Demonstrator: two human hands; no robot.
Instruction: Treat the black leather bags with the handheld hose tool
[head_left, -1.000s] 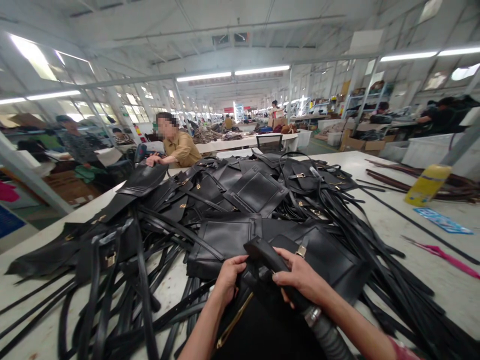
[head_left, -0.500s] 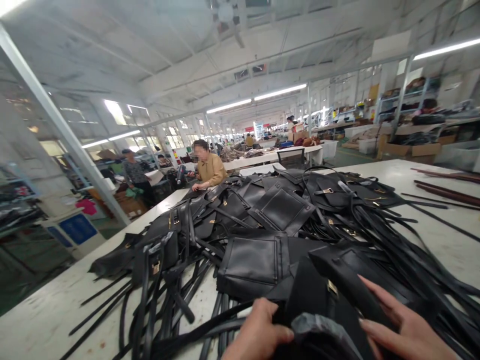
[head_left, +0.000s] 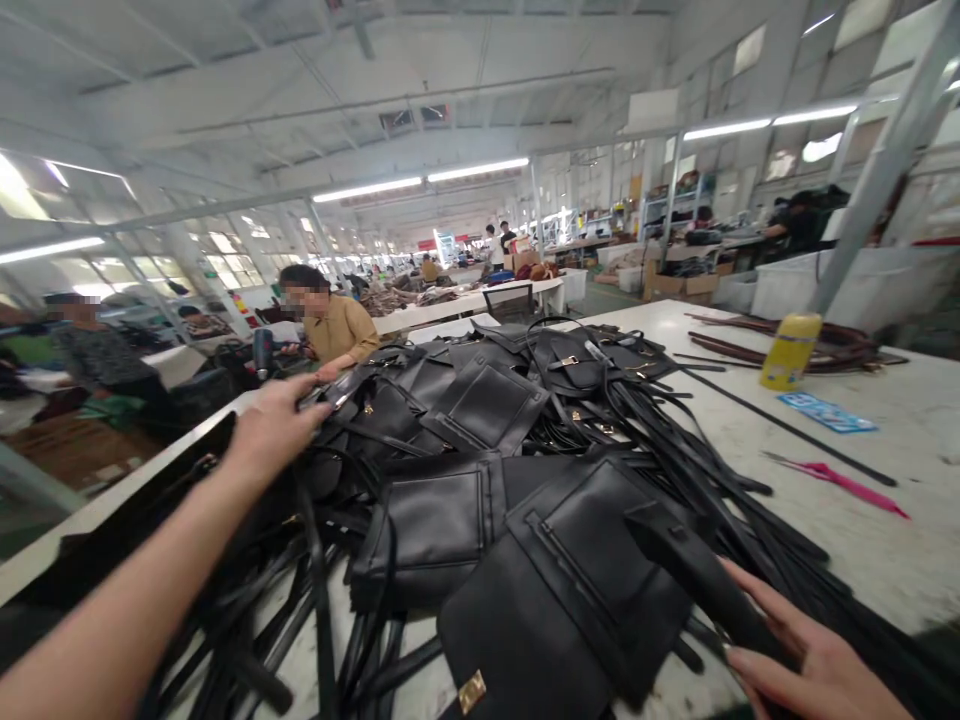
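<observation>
A black leather bag (head_left: 540, 610) lies in front of me, a gold clasp (head_left: 472, 691) at its lower edge. My right hand (head_left: 814, 650) is closed on a thick, curved black bag piece (head_left: 716, 575) at the right; whether it joins that bag is unclear. My left hand (head_left: 279, 418) reaches forward to the far left of the pile. Its thumb and fingers close on part of a black bag there, blurred. Several more black bags, one with a stitched panel (head_left: 435, 520), are heaped around, their long straps (head_left: 322, 570) trailing toward me.
Pink-handled scissors (head_left: 851, 487), a blue-and-white card (head_left: 825, 411) and a yellow bottle (head_left: 791, 352) sit on the white table (head_left: 817, 540) at right. Brown straps (head_left: 780, 345) lie behind them. A co-worker in a tan jacket (head_left: 341, 330) stands at the far left edge.
My left hand has left the nearest bag and stretched out to the far left of the pile. The nearest bag now lies with its clasp toward me. The view has turned right.
</observation>
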